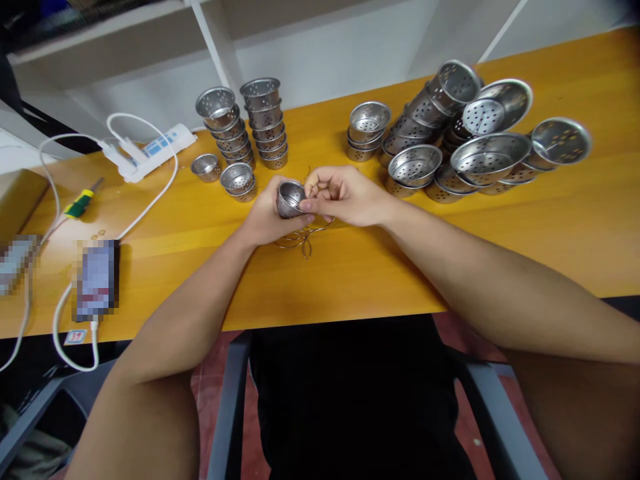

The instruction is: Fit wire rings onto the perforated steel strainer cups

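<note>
My left hand (265, 217) wraps round a small perforated metal cup (289, 199), its mouth tilted up toward me. At the cup's right rim, my right hand (337, 195) is closed in a pinch, thumb against the rim. A bit of thin wire shows above its fingertips, though the grip itself is partly hidden. Loops of thin wire (307, 248) lie on the table just below both hands. Left of the cup stand a short nested pair of perforated cups (239, 181) and a single small cup (205, 168).
Two tall stacks of perforated cups (265, 123) stand at the back; more stacks (490, 160) lean at the right. A white power strip (159, 152), a green-and-yellow screwdriver (80, 203) and a phone on a cable (97, 280) occupy the left of the wooden table (350, 280).
</note>
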The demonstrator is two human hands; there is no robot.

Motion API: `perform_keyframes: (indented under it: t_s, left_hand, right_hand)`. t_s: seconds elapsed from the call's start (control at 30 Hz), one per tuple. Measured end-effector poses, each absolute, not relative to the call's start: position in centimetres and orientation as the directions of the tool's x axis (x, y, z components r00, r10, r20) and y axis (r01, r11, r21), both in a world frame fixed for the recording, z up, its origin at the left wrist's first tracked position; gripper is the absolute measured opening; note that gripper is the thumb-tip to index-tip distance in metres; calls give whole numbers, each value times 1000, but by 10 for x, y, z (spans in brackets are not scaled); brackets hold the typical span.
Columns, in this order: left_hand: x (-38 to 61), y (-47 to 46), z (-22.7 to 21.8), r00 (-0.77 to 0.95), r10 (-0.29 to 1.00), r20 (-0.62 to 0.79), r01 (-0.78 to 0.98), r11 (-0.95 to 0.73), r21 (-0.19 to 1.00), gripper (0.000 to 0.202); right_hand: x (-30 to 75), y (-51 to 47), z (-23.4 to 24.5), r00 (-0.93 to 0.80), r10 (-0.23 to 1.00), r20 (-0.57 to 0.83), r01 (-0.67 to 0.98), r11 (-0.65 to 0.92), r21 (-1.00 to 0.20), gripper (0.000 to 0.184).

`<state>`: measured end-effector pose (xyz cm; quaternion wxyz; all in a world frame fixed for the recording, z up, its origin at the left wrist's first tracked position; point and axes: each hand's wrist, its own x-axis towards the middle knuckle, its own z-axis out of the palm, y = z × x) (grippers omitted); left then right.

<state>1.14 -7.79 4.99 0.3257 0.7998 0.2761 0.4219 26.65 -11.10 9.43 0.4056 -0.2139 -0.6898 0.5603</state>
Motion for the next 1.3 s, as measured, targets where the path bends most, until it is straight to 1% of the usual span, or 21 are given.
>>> perform_keyframes:
  t_s: [0.13, 0.2, 0.23, 0.3, 0.37, 0.43, 0.5, 0.57, 0.7, 0.8, 0.9, 1.0, 1.17, 1.3]
  left_hand:
    - [12, -78, 48, 485, 703, 520, 162, -657, 736, 79]
    - [12, -77, 46, 473, 703, 531, 164, -662, 731, 79]
    - [12, -76, 44, 463, 706, 535, 167, -663, 730, 81]
    - [12, -72, 40, 440, 717, 541, 178, -660, 730, 83]
    - [11, -69, 37, 415, 728, 545, 180, -653, 735, 86]
    - [10, -65, 34, 392, 734, 555, 172, -651, 739, 89]
    - [9, -63, 33, 365, 739, 566, 169, -651, 740, 90]
    - [8, -61, 34, 337, 751, 568, 181, -644, 744, 89]
    - [6, -60, 38, 294, 786, 543, 224, -609, 761, 88]
    - [6, -60, 38, 284, 792, 541, 244, -605, 758, 87]
    - [6, -60, 36, 313, 764, 564, 230, -637, 736, 89]
    - [5, -60, 35, 355, 725, 589, 205, -676, 708, 92]
    - [4, -58, 33, 378, 713, 591, 210, -688, 695, 93]
    - [3, -57, 33, 397, 692, 604, 204, -708, 676, 95]
  right_hand:
    - [269, -107, 92, -598, 733, 324, -148, 297, -943, 66]
    - [270, -105, 88, -584, 727, 361, -127, 358, -925, 63]
    - [271, -103, 85, -558, 728, 398, -105, 414, -904, 62]
    - [272, -102, 79, -472, 722, 506, -34, 559, -828, 57]
    - [272, -101, 73, -400, 682, 612, 60, 686, -725, 53]
    - [273, -101, 70, -390, 626, 675, 127, 763, -634, 52]
    - [273, -101, 71, -411, 588, 697, 165, 800, -577, 52]
    - [274, -103, 74, -437, 577, 689, 200, 810, -552, 48]
    - [274, -107, 78, -486, 584, 650, 232, 803, -548, 39]
    - [273, -108, 76, -469, 600, 648, 263, 796, -546, 34]
    - [274, -107, 71, -447, 638, 627, 323, 769, -552, 29]
    - [274, -105, 65, -479, 638, 603, 316, 766, -559, 29]
    - [272, -103, 58, -536, 600, 594, 248, 785, -568, 37]
    - [271, -102, 56, -549, 615, 567, 248, 767, -592, 38]
